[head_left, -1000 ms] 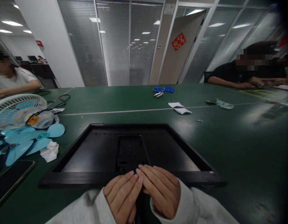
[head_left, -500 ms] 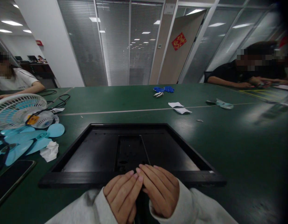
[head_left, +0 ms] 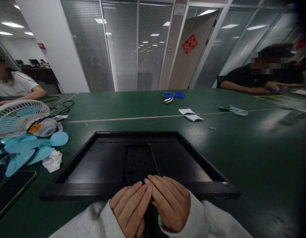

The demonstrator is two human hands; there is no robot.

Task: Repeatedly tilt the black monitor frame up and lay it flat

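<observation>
A black rectangular panel (head_left: 98, 162) with a raised rim lies flat on the table, a recessed rectangle in its middle; it looks like the back of a monitor. My left hand (head_left: 131, 208) and my right hand (head_left: 169, 201) meet over the near rim, fingertips touching. Both have their fingers stretched out side by side, slightly curved, with nothing visibly held. Below the hands, a dark strip shows between the wrists, and I cannot make out what it is. The palms and the rim under them are hidden.
On the left are a fan grille (head_left: 14, 115), blue fan blades (head_left: 44, 143), crumpled paper (head_left: 53, 161) and a phone (head_left: 13, 193). Blue gloves (head_left: 179, 95) and white paper (head_left: 191, 114) lie farther back on the green table (head_left: 118, 105). People sit at both sides.
My hands and the black panel stay where they were. Only the people at the sides have shifted slightly.
</observation>
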